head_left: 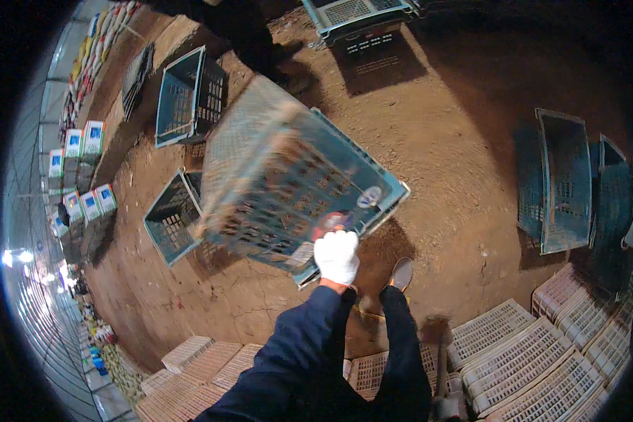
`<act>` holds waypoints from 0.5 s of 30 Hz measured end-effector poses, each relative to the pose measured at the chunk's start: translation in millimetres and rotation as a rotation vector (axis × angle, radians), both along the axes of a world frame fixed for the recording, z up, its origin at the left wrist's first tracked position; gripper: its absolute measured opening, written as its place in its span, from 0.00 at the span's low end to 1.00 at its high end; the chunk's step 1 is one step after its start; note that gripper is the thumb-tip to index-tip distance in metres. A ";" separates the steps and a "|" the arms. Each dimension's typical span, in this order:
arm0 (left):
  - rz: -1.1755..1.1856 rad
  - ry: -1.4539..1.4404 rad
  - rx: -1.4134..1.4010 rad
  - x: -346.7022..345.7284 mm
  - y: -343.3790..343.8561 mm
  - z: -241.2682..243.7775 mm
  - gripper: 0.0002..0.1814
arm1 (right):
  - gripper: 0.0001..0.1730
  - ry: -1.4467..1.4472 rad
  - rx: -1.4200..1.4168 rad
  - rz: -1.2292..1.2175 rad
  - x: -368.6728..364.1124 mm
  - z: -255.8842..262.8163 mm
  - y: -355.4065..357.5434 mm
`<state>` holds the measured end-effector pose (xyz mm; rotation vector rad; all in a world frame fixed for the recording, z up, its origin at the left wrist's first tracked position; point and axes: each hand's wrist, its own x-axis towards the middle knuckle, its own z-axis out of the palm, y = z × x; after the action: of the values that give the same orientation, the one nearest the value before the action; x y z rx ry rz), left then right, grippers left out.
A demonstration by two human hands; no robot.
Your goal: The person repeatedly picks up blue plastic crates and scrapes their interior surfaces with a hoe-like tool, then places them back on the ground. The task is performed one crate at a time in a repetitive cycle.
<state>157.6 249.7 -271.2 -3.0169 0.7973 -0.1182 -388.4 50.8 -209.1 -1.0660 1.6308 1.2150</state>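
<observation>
My left hand [337, 257], in a white glove, is closed at the near rim of a large teal plastic crate [295, 184]. The crate tilts in front of me, its slotted inside facing up, and it is blurred by motion. A round pale sticker [369, 197] sits on its inner wall. Close to my knuckles shows a blurred red and dark patch [331, 222]; I cannot tell what it is. The glove hides the exact grip. My right hand is out of view. Below the crate, my shoe [402, 273] stands on the earth floor.
Other teal crates stand at left [182, 97], lower left [174, 219], top [356, 16] and right [567, 182]. Stacks of pale slatted crates [517, 358] rise beside and behind my legs. A person in dark clothing [242, 37] is ahead. White boxes [92, 203] and filled sacks [97, 47] line the left.
</observation>
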 end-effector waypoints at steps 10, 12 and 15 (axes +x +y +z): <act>0.108 0.228 -0.001 -20.4 64.1 -68.5 0.11 | 0.14 -0.416 -0.129 0.141 -81.7 -49.4 -37.4; 0.130 0.210 -0.049 -9.5 55.9 -62.1 0.11 | 0.15 -0.634 -0.187 0.969 -98.7 -70.7 -62.0; 0.150 0.183 0.010 10.5 73.1 -48.4 0.11 | 0.19 -0.554 -0.226 0.705 -54.4 -49.7 -51.7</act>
<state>168.1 322.8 -319.6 -3.0964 0.5747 0.1654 -442.8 -0.9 -258.8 -2.0219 0.9904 1.0139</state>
